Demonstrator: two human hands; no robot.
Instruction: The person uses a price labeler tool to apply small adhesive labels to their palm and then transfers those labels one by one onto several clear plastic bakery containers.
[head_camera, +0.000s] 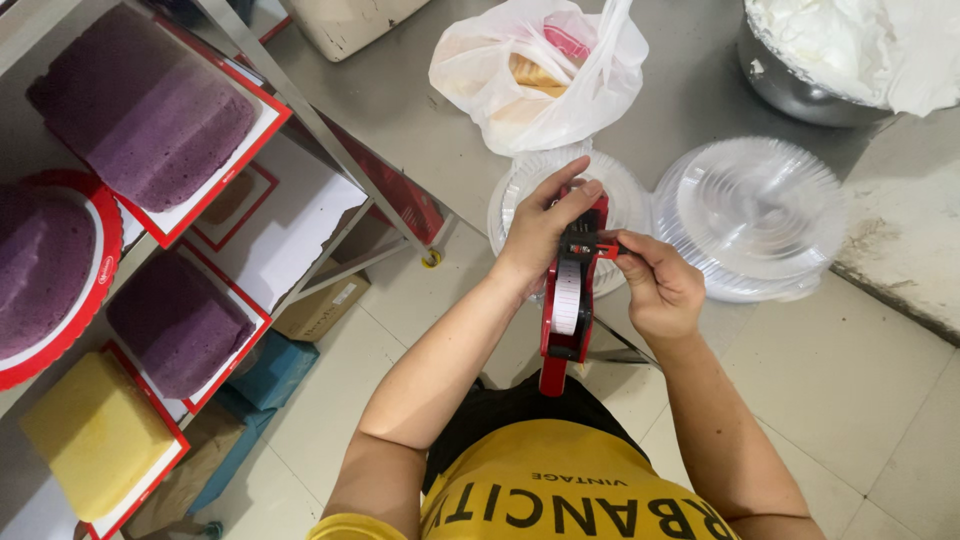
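Head view: left hand (540, 225) wraps the red label gun (568, 290) near its head, held at chest height over the floor. Right hand (655, 285) pinches a small knob at the gun's side. Steady the body; turn with fingertips only. Clear lids (750, 215) lie beyond.

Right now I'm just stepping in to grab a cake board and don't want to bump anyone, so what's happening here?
A person in a yellow shirt holds a red label gun upright over the floor. The left hand wraps its top; the right hand pinches a small part at its side. Clear plastic cake lids and a white plastic bag lie just beyond, and purple sponge cakes sit on the shelves to the left.
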